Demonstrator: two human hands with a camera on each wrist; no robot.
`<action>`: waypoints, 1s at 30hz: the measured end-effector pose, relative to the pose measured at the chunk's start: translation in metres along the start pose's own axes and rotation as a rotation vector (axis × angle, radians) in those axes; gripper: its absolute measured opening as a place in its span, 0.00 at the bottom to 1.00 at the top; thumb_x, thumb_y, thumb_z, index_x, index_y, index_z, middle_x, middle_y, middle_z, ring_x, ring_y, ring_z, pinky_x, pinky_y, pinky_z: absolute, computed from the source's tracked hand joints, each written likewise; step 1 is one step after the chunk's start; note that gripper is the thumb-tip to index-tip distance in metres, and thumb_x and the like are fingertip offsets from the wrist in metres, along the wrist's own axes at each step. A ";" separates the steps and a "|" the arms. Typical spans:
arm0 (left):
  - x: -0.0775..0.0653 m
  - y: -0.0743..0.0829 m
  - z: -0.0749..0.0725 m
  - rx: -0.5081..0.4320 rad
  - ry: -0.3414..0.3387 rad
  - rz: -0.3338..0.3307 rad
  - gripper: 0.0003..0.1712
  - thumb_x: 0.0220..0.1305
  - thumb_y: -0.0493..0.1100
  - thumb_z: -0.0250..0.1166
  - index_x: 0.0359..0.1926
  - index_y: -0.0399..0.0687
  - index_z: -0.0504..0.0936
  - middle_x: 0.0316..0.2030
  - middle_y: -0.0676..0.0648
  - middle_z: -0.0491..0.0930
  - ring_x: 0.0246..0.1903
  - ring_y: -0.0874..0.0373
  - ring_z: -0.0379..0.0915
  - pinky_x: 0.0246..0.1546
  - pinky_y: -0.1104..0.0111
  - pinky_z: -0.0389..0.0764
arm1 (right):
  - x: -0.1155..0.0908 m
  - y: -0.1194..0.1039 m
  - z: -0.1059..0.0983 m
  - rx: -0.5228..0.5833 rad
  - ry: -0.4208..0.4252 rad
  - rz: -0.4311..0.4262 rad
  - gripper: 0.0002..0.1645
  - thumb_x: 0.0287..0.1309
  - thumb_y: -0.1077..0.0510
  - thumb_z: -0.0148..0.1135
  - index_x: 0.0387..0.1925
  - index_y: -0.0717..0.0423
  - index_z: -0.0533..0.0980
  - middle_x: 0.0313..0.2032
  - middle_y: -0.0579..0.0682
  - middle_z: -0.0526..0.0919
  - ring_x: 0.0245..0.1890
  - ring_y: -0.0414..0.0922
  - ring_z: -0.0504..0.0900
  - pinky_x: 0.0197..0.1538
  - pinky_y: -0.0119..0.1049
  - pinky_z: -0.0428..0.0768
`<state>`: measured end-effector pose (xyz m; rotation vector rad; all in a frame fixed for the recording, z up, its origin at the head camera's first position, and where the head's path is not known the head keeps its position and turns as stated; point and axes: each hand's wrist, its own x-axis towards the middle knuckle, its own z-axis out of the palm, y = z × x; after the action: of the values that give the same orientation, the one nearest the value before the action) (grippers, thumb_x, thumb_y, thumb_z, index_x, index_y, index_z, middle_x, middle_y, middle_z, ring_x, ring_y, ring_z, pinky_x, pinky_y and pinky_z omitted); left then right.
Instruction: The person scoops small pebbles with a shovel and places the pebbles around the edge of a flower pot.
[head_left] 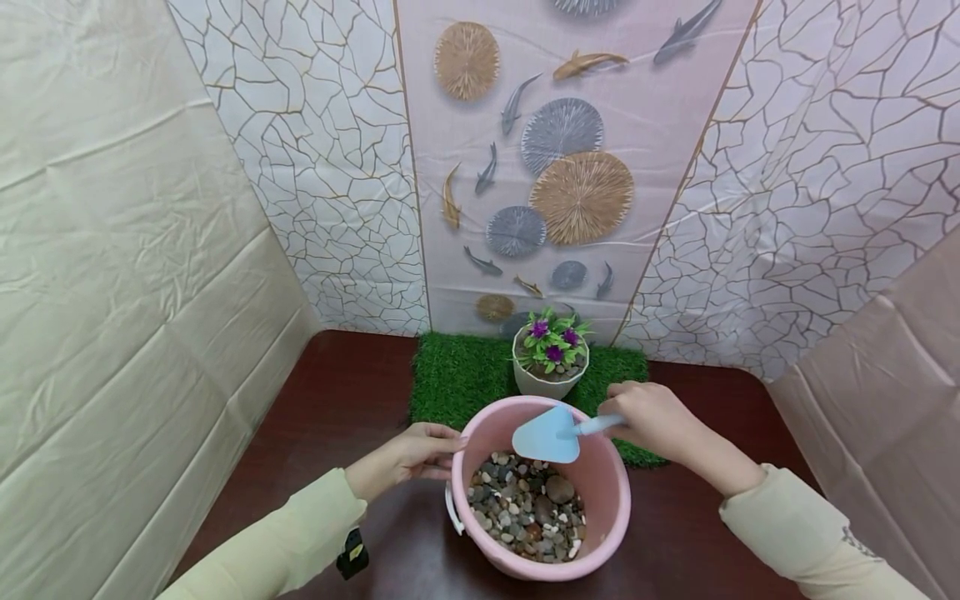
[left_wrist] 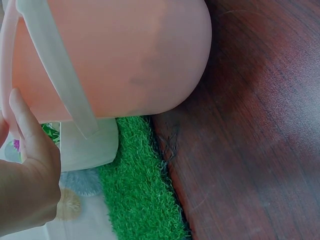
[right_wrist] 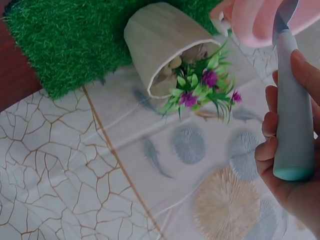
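Observation:
A pink bucket stands on the table with several mixed pebbles in its bottom. My left hand grips the bucket's rim from the left; in the left wrist view the thumb and fingers lie on either side of the rim, near the white bucket handle. My right hand holds a light blue garden trowel by its handle, over the bucket's far right rim. The trowel blade hangs inside the bucket's opening, above the pebbles. In the right wrist view the fingers wrap around the grey trowel handle.
Behind the bucket a white flowerpot with purple flowers and stones stands on a green turf mat. The dark wooden table meets patterned cloth walls at the back. A black object shows below the left sleeve.

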<state>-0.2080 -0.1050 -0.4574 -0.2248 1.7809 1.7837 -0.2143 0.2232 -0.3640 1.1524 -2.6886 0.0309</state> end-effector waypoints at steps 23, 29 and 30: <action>0.002 -0.002 -0.001 -0.010 -0.025 0.004 0.16 0.62 0.38 0.62 0.49 0.35 0.76 0.24 0.53 0.81 0.23 0.64 0.79 0.30 0.70 0.86 | 0.003 -0.030 0.038 -0.170 -0.024 -0.185 0.09 0.35 0.59 0.72 0.13 0.49 0.77 0.18 0.44 0.72 0.19 0.41 0.72 0.18 0.30 0.64; 0.003 -0.003 -0.002 -0.013 -0.028 0.005 0.15 0.62 0.39 0.62 0.49 0.36 0.77 0.23 0.53 0.81 0.23 0.64 0.79 0.30 0.71 0.86 | 0.003 -0.036 0.049 -0.243 0.018 -0.242 0.11 0.35 0.57 0.70 0.11 0.47 0.75 0.17 0.44 0.72 0.17 0.40 0.71 0.18 0.30 0.66; 0.003 -0.003 -0.002 -0.016 -0.031 0.005 0.15 0.62 0.38 0.62 0.49 0.35 0.77 0.23 0.53 0.81 0.23 0.64 0.79 0.30 0.70 0.86 | 0.003 -0.037 0.051 -0.248 0.020 -0.247 0.11 0.35 0.57 0.70 0.11 0.46 0.75 0.17 0.44 0.72 0.17 0.40 0.71 0.18 0.30 0.67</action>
<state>-0.2091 -0.1067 -0.4616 -0.1977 1.7479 1.7960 -0.1994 0.1905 -0.4161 1.3799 -2.4275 -0.3187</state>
